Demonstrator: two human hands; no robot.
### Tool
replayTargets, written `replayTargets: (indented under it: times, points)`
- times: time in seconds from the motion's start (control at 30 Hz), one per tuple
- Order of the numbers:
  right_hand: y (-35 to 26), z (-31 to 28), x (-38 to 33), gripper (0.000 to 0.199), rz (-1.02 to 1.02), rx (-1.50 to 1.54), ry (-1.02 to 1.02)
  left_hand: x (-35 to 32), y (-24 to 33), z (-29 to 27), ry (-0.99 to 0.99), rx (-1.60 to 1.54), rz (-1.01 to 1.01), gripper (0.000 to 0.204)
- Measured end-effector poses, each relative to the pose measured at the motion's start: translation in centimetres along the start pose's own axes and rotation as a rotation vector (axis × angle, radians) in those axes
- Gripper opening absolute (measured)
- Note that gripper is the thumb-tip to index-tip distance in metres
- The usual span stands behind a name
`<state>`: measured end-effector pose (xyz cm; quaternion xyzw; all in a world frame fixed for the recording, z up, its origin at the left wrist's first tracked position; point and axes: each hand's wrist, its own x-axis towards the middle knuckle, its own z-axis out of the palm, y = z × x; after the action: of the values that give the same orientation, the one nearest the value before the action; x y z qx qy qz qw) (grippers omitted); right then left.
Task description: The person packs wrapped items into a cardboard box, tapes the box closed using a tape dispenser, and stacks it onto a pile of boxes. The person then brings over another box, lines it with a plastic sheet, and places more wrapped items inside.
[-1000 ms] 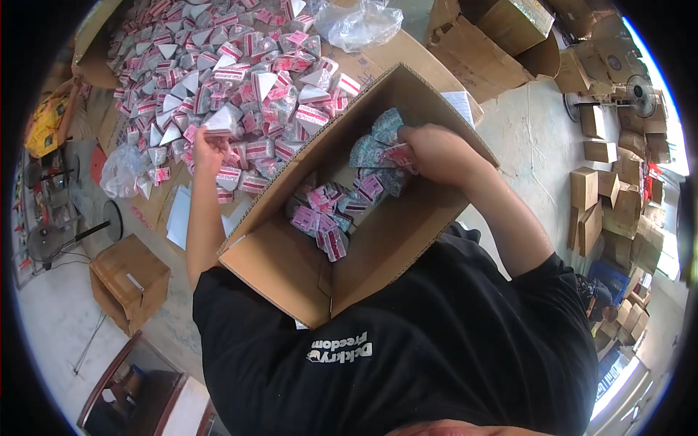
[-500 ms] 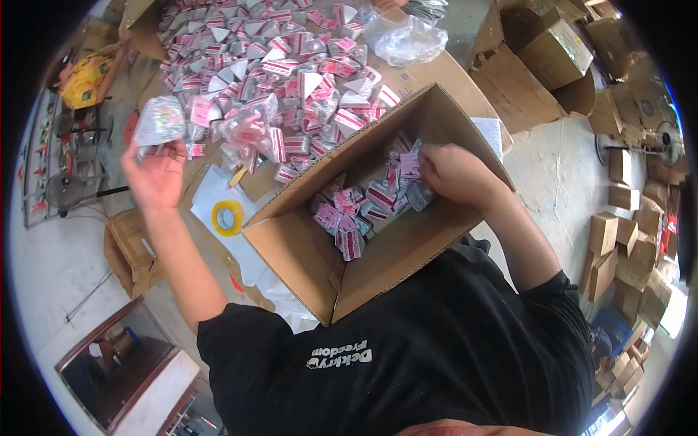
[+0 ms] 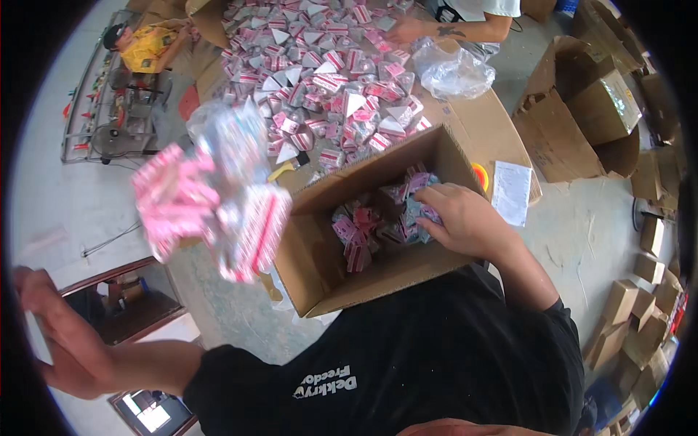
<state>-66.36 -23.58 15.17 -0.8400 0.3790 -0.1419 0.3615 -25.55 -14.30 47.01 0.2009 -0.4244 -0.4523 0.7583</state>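
At the far left edge, apart from any packet, my left hand (image 3: 73, 345) is open with its fingers spread. Several pink, white and clear plastic packets (image 3: 211, 192), blurred by motion, hang in the air between that hand and an open cardboard box (image 3: 309, 254). My right hand (image 3: 462, 218) reaches into the box, its fingers curled over a bluish-purple plastic packet (image 3: 420, 218). More pink packets (image 3: 355, 236) lie on the box bottom. Beyond the box spreads a large heap of pink-and-white packets (image 3: 327, 76).
A clear plastic bag (image 3: 454, 71) lies right of the heap, near another person's forearm (image 3: 465, 30). A paper sheet (image 3: 512, 192) and a yellow ring (image 3: 480, 176) are beside the box. Large open cartons (image 3: 556, 138) stand at right. A person in yellow (image 3: 153, 47) is at far left.
My left hand has swung away to the far left edge, leaving the clear packet bundle it was touching. Blurred packets now hang in the air. My right hand stays in the box.
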Motion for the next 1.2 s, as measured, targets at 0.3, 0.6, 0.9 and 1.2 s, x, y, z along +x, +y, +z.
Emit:
replayTargets:
  times: [0.3, 0.6, 0.9, 1.2]
  points:
    - [4.0, -1.5, -0.7, 0.013, -0.271, 0.155, 0.141, -19.2, -15.0, -8.2, 0.513, 0.27, -0.424, 0.043]
    - [4.8, -0.6, -1.3, 0.018, -0.344, 0.311, 0.15, -28.2, -27.6, -5.6, 0.83, 0.746, -0.811, 0.029]
    - [4.8, -0.9, -0.1, 0.019, -0.305, 0.372, 0.141, -28.6, -26.6, -3.6, 0.806, 0.909, -0.506, 0.049]
    - [4.1, -0.8, -0.1, 0.015, -0.168, 0.255, 0.201, -25.0, -24.3, -3.3, 0.464, 1.572, 0.004, 0.073]
